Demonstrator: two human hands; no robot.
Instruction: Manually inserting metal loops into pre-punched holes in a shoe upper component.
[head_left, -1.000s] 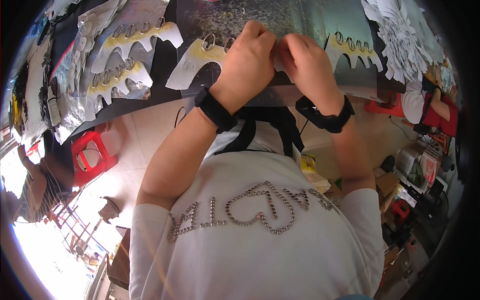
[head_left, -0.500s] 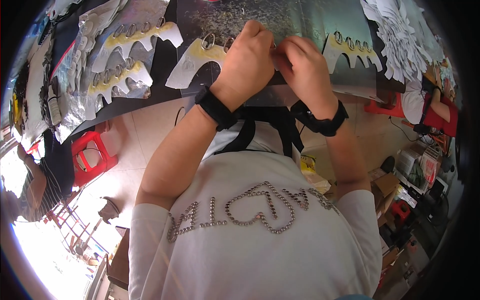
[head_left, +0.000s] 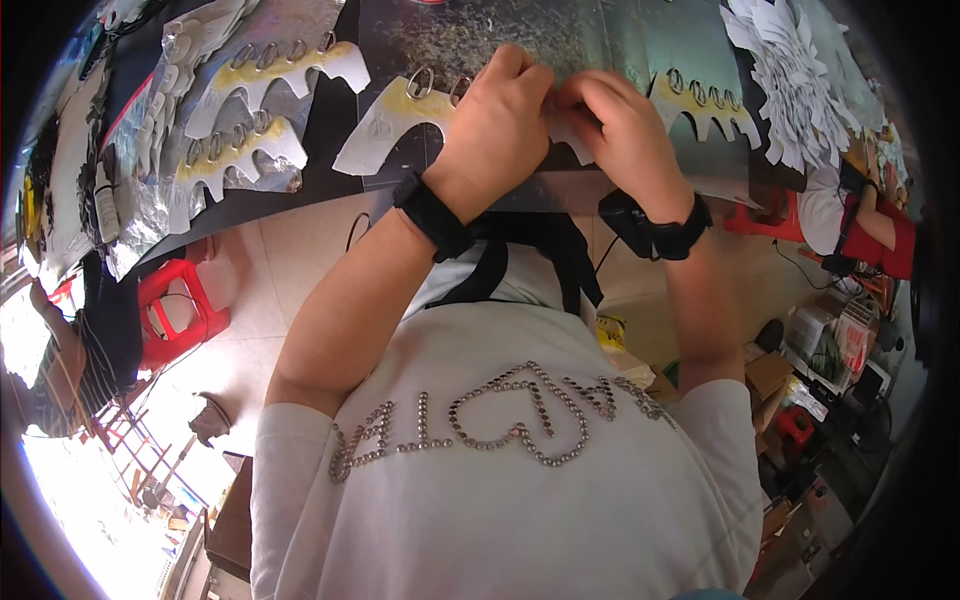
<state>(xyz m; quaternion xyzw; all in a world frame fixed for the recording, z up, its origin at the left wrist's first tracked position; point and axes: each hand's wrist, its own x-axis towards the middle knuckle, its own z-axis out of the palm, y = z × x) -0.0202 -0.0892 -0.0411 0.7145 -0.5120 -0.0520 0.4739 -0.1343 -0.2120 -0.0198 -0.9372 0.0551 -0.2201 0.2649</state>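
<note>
A white scalloped piece (head_left: 388, 130) with a yellow glue-like band lies on the dark table in front of me, metal rings (head_left: 421, 82) standing up along its edge. My left hand (head_left: 503, 115) is closed over the middle of this piece, hiding much of it; its fingertips are out of sight. Close beside it, my right hand (head_left: 620, 125) is curled with thumb and fingers drawn together above the piece's right end. Whatever sits between the fingers of either hand is hidden or too small to name. Both wrists wear black bands.
Similar ringed pieces lie at left (head_left: 240, 155) and right (head_left: 705, 105). A heap of white cut pieces (head_left: 795, 75) fills the far right. Glue residue (head_left: 450, 35) covers the table's far middle. Red stools (head_left: 180, 310) and other people are at both sides.
My right hand has shifted slightly right and turned, uncovering more of the white piece's right end. My left hand stays almost in place.
</note>
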